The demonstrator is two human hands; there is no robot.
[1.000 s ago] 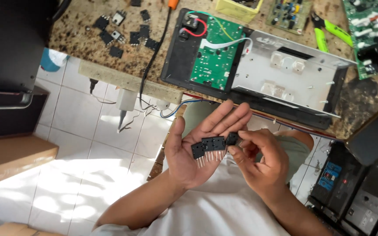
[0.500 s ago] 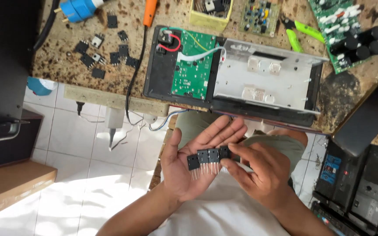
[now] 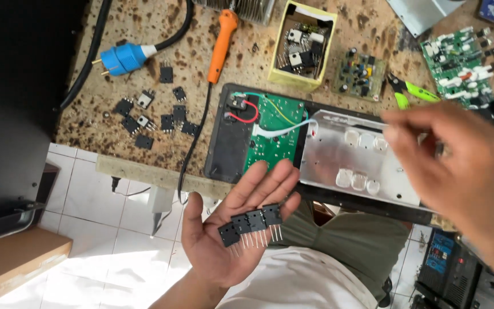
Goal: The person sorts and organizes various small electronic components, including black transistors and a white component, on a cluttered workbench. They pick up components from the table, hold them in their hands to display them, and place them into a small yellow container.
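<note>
My left hand (image 3: pixel 232 229) lies palm up over my lap, fingers spread, with several black flat transistors (image 3: pixel 251 222) resting in a row across the palm, their metal legs pointing down. My right hand (image 3: pixel 458 166), blurred by motion, is raised to the right above the silver metal chassis (image 3: pixel 355 157); whether it holds anything is unclear. The chassis sits in a black open case with a green circuit board (image 3: pixel 271 129) at the counter's front edge.
On the speckled counter lie several loose black transistors (image 3: pixel 152 114), a blue plug (image 3: pixel 122 58) on a black cable, an orange soldering iron (image 3: pixel 222 43), a yellow box of parts (image 3: pixel 303 46), green-handled cutters (image 3: pixel 410 91) and more circuit boards (image 3: pixel 455 63). White floor tiles lie below.
My right hand has left the left palm and swung up to the right over the chassis. The transistors stay in my left palm. The view has shifted toward the counter.
</note>
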